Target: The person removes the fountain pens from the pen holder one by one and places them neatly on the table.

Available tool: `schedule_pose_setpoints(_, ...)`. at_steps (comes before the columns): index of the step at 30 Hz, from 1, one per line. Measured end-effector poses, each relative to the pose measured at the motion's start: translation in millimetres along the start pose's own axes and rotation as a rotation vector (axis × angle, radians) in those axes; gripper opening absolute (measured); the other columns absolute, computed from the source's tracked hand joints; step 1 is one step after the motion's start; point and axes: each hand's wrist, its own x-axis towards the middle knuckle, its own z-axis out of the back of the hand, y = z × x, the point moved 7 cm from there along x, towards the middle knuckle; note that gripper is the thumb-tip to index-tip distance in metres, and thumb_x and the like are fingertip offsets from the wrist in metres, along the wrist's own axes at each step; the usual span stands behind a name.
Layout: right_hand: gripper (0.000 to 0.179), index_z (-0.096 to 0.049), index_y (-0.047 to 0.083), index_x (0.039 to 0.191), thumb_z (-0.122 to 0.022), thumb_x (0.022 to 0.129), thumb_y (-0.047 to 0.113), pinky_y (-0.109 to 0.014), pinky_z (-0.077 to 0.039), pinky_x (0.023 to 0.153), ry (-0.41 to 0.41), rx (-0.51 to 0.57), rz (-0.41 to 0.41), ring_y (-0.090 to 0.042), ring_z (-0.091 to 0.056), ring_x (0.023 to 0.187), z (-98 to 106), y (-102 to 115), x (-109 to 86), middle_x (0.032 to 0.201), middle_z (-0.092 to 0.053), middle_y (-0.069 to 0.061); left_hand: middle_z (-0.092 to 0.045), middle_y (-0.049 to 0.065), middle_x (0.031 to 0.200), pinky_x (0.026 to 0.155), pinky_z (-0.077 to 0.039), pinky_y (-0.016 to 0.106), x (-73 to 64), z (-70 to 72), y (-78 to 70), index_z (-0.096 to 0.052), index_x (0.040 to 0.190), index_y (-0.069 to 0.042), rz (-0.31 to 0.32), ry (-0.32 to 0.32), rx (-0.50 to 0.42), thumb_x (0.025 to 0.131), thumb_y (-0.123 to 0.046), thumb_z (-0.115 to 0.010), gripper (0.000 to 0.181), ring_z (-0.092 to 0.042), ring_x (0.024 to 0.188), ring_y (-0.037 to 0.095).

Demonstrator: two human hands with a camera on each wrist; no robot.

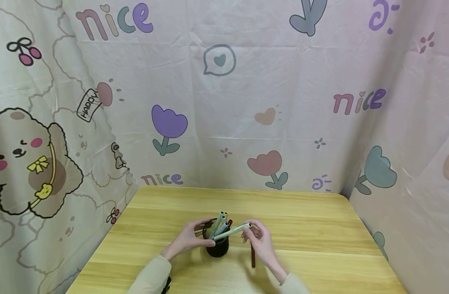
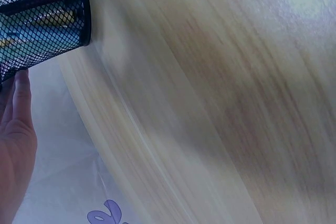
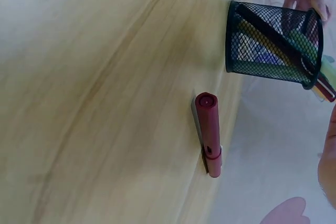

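Far to the left of the left fingers hangs a big white cloth (image 1: pixel 110 134) with a bear (image 1: pixel 29 163) on it. Nearer, by the cuff of the left sleeve (image 1: pixel 152 271), there is a small black thing (image 1: pixel 167 284), but too little of it shows to name it.

Next comes the left hand (image 1: pixel 189 237). Its fingers and thumb are spread wide and bent around a black mesh cup (image 1: pixel 217 250). The thumb is at the near side of the rim, and the other fingers are on the left and far side. The cup stands upright between the two hands.

Just right of the left fingers, some pens stick up out of the cup: a green pen (image 1: pixel 218 222), a blue pen (image 1: pixel 222 229) and a dark red pen (image 1: pixel 229 223).

A pale green pen (image 1: pixel 229 233) leans across the cup's mouth. One end is near the left thumb tip, and I cannot tell if it is in the cup. The right hand (image 1: pixel 259 241) pinches the other end, its fingers nearly closed.

Below the right fingers, a red pen (image 1: pixel 253 258) lies flat on the wooden table (image 1: pixel 312 241), apart from the cup.
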Motion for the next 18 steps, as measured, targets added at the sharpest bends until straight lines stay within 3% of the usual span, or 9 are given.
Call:
schedule_pose_setpoints(4,0.028,-0.049,-0.024,0.115,-0.056,0.099,-0.002,-0.024,-0.062,0.062,-0.024,0.062,-0.020,-0.004,-0.066,0.070,8,-2,0.1,0.082,-0.069,0.002,-0.050,0.026,0.149,0.106,-0.052,0.056,0.2,-0.2,0.1,-0.051,0.146,-0.007,0.001,-0.002,0.008,0.080,-0.027,-0.086,0.078,-0.054,0.131,0.049)
schedule_pose_setpoints(9,0.031,-0.046,-0.025,0.115,-0.056,0.101,0.001,-0.023,-0.063,0.063,-0.058,0.096,-0.033,-0.007,-0.067,0.070,17,-4,-1.0,0.084,-0.067,-0.002,-0.051,0.025,0.149,0.106,-0.053,0.055,0.9,0.1,1.4,-0.051,0.147,-0.006,0.002,-0.010,0.011,0.080,-0.029,-0.086,0.079,-0.054,0.131,0.048)
schedule_pose_setpoints(18,0.029,-0.046,-0.019,0.119,-0.052,0.104,0.005,-0.024,-0.064,0.066,-0.142,0.210,-0.088,-0.008,-0.067,0.074,30,-8,-4.1,0.093,-0.069,0.002,-0.050,0.026,0.149,0.105,-0.054,0.055,0.3,-0.7,0.3,-0.050,0.146,-0.005,-0.009,0.002,-0.015,0.081,-0.025,-0.086,0.077,-0.054,0.131,0.049)
